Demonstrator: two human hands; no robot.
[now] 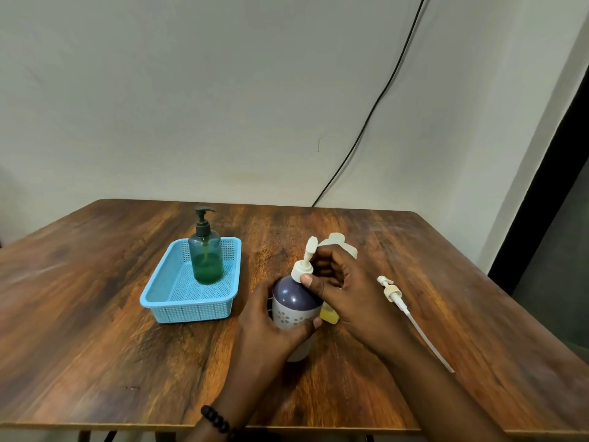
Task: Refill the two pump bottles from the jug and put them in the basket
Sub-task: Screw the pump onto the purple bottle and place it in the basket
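A purple and white pump bottle (pixel 294 299) with flower prints stands near the table's middle. My left hand (pixel 267 327) grips its body from the left. My right hand (pixel 344 291) pinches the collar of its white pump head (pixel 304 264). Behind my right hand stands the translucent jug (pixel 339 245), mostly hidden, with yellow liquid (pixel 330 315) showing low at its base. A clear blue pump bottle (pixel 205 256) with green liquid and a black pump stands upright in the light blue basket (pixel 159 298) at the left.
A loose white pump (pixel 390 290) with a long dip tube lies on the wooden table (pixel 95 330) to the right of my hands. A black cable (pixel 366 122) hangs down the wall behind the table.
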